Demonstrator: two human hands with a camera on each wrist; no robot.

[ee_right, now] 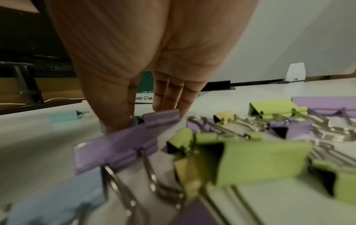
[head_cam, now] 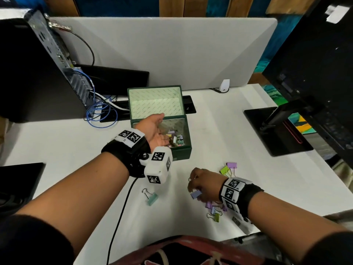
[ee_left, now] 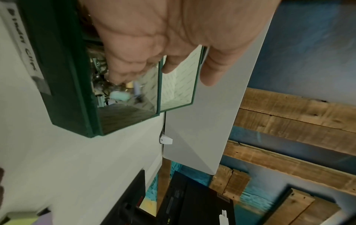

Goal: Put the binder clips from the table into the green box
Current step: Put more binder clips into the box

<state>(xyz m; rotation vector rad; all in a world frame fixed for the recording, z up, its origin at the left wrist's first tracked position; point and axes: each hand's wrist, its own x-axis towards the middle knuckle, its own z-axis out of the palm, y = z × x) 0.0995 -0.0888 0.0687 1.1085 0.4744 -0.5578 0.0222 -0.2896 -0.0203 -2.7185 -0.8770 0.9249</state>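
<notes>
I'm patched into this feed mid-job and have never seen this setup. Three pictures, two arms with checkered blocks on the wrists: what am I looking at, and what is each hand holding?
No machine: a person works with bare hands, wearing cameras. The wide picture is from the head; the other two look along each hand from the wrists. On the white table stands the green box, lid open, clips already inside. The left hand hangs open over it, holding nothing. The right hand pinches a blue-purple binder clip close to the table. A teal clip lies alone in front; more purple and green clips lie around the right hand.
</notes>
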